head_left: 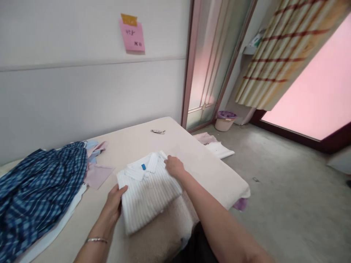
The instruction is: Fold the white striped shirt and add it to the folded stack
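Observation:
A white striped shirt [152, 191], folded into a rough rectangle, lies in front of me near the edge of the covered bed [128, 140]. Its collar points away from me, and a small blue label shows inside the neck. My left hand [114, 199] grips the shirt's left edge, thumb on top and fingers partly hidden underneath. At the upper right corner, beside the collar, my right hand [174, 166] pinches the fabric with its fingers closed.
Dark blue plaid cloth [52, 186] is heaped at the left, with pink cloth [98, 175] beside it. Glasses [158, 131] lie toward the bed's far edge. White cloth [219, 149] and a waste bin [225, 122] are on the floor at right.

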The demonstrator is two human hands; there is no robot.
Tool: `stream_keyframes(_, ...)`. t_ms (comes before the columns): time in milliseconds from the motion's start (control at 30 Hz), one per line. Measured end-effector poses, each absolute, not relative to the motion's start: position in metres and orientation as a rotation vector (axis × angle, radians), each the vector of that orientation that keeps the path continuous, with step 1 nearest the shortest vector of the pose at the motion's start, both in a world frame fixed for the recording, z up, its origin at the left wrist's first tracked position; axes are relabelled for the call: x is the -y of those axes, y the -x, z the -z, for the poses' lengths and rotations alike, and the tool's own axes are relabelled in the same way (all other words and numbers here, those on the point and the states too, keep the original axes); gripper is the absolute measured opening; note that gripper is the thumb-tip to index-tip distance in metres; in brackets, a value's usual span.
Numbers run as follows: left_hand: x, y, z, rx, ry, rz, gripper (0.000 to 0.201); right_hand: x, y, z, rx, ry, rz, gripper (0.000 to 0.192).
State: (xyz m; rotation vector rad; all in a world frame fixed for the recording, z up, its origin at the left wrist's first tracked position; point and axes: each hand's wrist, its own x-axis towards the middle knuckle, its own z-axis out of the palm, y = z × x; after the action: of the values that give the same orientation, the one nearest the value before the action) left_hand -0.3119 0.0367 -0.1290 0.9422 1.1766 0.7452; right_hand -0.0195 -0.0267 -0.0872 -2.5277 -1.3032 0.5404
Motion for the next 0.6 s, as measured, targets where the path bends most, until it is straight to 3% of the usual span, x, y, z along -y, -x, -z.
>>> stream_keyframes(167,0.002,0.215,0.137,-1.008,-1.144,-0.75,0.049,0.071,-0.071,0.079,1.269,2.651,-0.482,0.031)
stream_keyframes(367,0.04,0.106,0.139,-0.956,-1.242,-0.735,0.042,0.126,-0.173,0.088,1.231,2.744,-0.377,0.03)
stream_keyframes(600,0.055,0.07,0.146,-1.113,-1.38,-0.632,0.039,0.143,-0.213,0.118,1.201,2.766,-0.347,0.032)
